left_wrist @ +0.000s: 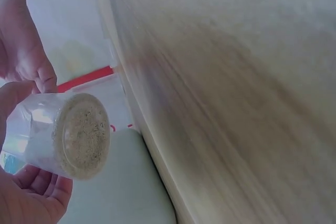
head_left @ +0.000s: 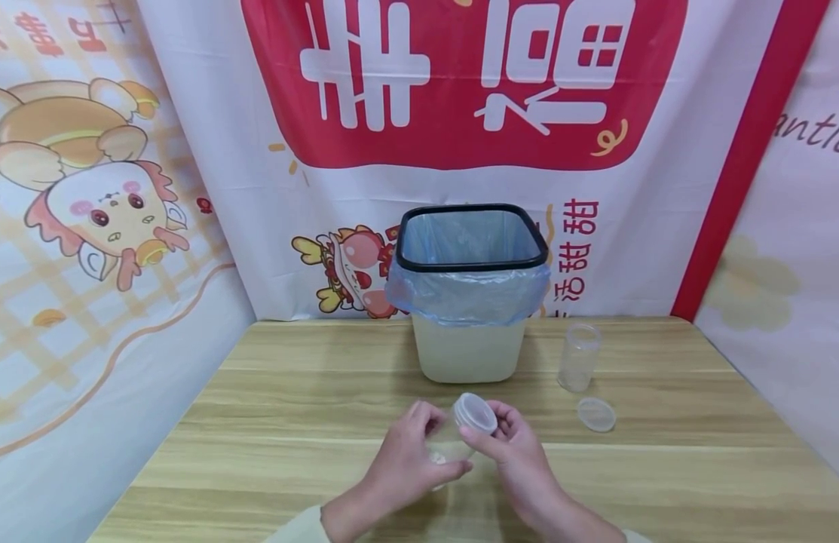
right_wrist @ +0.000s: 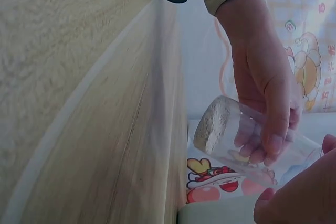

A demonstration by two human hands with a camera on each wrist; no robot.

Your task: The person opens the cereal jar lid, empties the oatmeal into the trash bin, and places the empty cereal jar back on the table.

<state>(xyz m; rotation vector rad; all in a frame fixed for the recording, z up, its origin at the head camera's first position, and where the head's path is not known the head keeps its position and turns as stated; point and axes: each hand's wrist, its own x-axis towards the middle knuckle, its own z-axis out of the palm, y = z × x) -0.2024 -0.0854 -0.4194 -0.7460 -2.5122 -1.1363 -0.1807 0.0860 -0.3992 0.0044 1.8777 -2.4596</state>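
Observation:
My left hand (head_left: 395, 456) grips a clear plastic jar (head_left: 442, 443) around its side, the jar tilted with its mouth up and to the right. A pale, grainy layer (left_wrist: 84, 137) covers the jar's bottom in the left wrist view. At the mouth sits a translucent lid (head_left: 479, 413), and my right hand (head_left: 521, 456) pinches its edge between thumb and fingers. In the right wrist view, the left hand (right_wrist: 268, 82) wraps the jar's wall. Whether the lid is still seated or loose, I cannot tell.
Beyond the hands stands a pale bin (head_left: 466, 354) lined with a bluish plastic bag (head_left: 470, 298) under a black rim. To its right, a second clear jar (head_left: 579, 360) stands uncovered, with a loose round lid (head_left: 597, 415) lying flat in front. Printed cloth surrounds the wooden table (head_left: 270, 422).

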